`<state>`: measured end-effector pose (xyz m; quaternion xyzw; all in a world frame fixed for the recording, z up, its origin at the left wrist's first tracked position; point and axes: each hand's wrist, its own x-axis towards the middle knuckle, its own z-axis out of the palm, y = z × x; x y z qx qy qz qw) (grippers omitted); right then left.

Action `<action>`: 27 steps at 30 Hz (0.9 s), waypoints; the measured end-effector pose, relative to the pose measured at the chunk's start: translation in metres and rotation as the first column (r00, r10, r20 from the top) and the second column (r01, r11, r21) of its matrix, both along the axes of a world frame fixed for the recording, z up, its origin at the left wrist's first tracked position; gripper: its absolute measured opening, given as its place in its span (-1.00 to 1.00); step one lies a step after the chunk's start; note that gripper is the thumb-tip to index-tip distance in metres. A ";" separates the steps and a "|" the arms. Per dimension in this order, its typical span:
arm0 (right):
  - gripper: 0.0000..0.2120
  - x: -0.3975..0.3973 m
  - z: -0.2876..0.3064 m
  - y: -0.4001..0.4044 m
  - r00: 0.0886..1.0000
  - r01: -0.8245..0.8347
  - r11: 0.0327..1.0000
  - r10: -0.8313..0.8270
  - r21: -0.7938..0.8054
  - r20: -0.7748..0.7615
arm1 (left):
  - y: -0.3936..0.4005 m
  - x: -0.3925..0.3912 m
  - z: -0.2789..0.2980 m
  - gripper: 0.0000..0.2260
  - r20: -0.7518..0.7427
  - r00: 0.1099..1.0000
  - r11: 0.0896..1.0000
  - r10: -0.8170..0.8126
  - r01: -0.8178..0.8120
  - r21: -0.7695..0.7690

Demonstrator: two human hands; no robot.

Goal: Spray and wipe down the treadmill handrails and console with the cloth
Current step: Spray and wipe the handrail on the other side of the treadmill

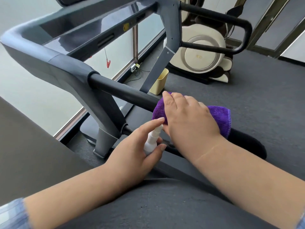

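Observation:
My right hand [186, 118] presses a purple cloth [219, 116] around the black near handrail [122, 91] of the treadmill, close to the rail's free end. My left hand [132, 152] holds a small white spray bottle [152, 139] just below the rail, forefinger resting on its top, nozzle next to the cloth. The dark glossy console [79, 23] stretches across the upper left. A second black handrail loop [237, 25] lies on the far side at the upper right.
A grey upright post [105, 123] stands under the near rail. A yellow bin [160, 81] sits on the dark floor beyond the rail. A cream massage chair [203, 52] stands behind the far rail. Windows run along the left.

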<state>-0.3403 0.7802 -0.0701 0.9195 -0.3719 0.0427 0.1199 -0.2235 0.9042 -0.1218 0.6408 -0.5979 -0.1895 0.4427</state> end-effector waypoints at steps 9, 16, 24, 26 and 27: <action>-0.23 0.092 0.015 0.012 0.998 0.006 0.999 -0.004 0.033 -0.066 | 0.015 0.074 -0.002 -0.47 -0.029 0.999 0.999 0.013 -0.015 -0.050; -0.21 0.183 0.019 0.010 0.996 -0.075 0.996 0.077 0.057 -0.039 | 0.033 0.114 -0.005 -0.44 -0.046 0.998 0.997 0.040 -0.043 -0.067; -0.14 0.134 0.024 0.013 0.993 0.061 0.984 -0.077 0.169 0.090 | 0.031 0.125 -0.005 -0.45 -0.104 0.993 0.990 -0.059 0.045 -0.133; -0.14 0.125 0.023 0.017 0.991 0.078 0.986 -0.094 0.149 0.099 | 0.032 0.133 -0.005 -0.45 -0.103 0.993 0.989 -0.064 0.049 -0.141; -0.14 0.127 0.022 0.019 0.992 0.074 0.987 -0.088 0.145 0.091 | 0.034 0.138 -0.007 -0.46 -0.106 0.993 0.989 -0.056 0.041 -0.141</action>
